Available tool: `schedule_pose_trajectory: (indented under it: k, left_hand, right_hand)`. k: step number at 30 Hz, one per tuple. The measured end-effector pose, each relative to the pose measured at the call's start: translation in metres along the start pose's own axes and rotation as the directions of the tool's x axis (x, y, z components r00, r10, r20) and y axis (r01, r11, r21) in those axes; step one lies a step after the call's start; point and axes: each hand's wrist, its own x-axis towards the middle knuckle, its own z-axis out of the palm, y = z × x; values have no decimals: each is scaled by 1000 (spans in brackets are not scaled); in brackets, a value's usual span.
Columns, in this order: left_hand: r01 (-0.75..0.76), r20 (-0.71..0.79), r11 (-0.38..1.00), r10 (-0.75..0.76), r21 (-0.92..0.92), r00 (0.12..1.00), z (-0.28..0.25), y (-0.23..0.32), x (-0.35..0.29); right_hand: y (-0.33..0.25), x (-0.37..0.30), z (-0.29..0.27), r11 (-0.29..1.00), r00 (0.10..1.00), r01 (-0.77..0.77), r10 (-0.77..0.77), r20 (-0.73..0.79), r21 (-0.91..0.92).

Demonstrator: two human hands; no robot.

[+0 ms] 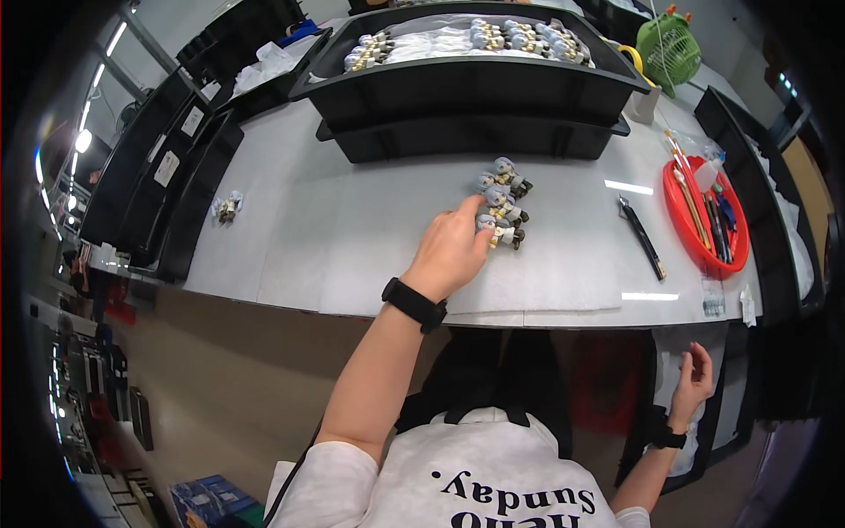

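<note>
Several small figurines with pale blue hair [502, 201] lie in a short column on the white work table. My left hand [451, 251] reaches in from their left side, its thumb and fingers closed on the nearest figurine [500, 232]. Off to the right, below the table's front edge, hangs my right hand [695, 377]. It holds nothing, and its fingers are loosely bent and apart. A black tray [475, 92] at the back, stacked on another, carries more such figurines on white wrapping. One single figurine [229, 207] sits alone at the table's left.
A black pen-like tool [642, 238] lies right of the figurines. Beside it, a red oval basket [741, 231] contains brushes and tools. A green fan [667, 51] stands at the back right. Black bins [198, 158] line the left side; a black box [805, 290] borders the right.
</note>
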Motion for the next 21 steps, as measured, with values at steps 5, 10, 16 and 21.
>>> schedule_pose_trajectory:
  k: [5,10,16,21]
  left_hand:
    - [64,154,992,-47,-108,987,-4,5,-6]
    - [36,74,817,8,-576,997,-14,5,-37]
    - [165,119,482,-124,-861,985,-31,-19,-45]
    - [143,89,377,-157,-915,984,-24,-48,-47]
  right_hand:
    - [-95,-16,94,961,947,50,-133,294,272]
    - [-160,-28,172,884,750,229,-427,505,408]
    - [-174,-36,222,873,579,-91,-344,739,479]
    - [-174,-46,246,860,579,-98,-360,732,501]
